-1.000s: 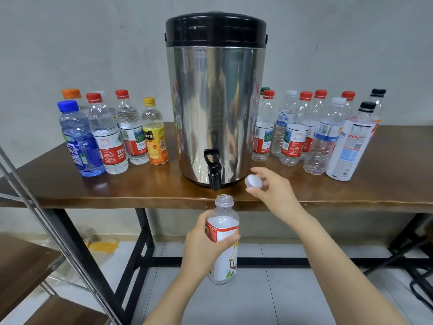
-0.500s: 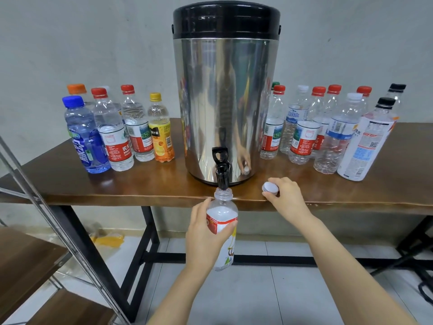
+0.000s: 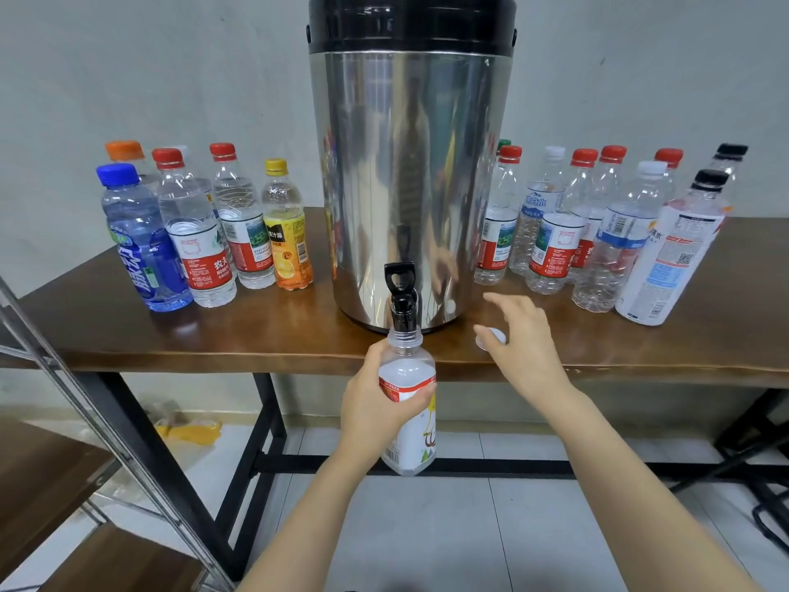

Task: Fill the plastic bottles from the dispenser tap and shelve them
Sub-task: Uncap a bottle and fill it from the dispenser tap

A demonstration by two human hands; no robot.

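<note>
The fingers (image 3: 503,299) of the right hand (image 3: 527,348) are now spread apart, the white cap (image 3: 491,337) having been released onto the table (image 3: 179,335) just right of the tap (image 3: 401,299). Beneath the tap, the bottle (image 3: 409,420) is clasped by the left hand (image 3: 371,405); filling may begin.

Head-worn view, facing forward-down, near dispenser (image 3: 410,185)

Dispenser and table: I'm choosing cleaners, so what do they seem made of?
Dispenser: probably polished stainless steel, given its mirror-like reflective body; lid and tap look like glossy black plastic. Table: seemingly varnished wood, brown grain with sheen; legs likely black-painted metal.
</note>
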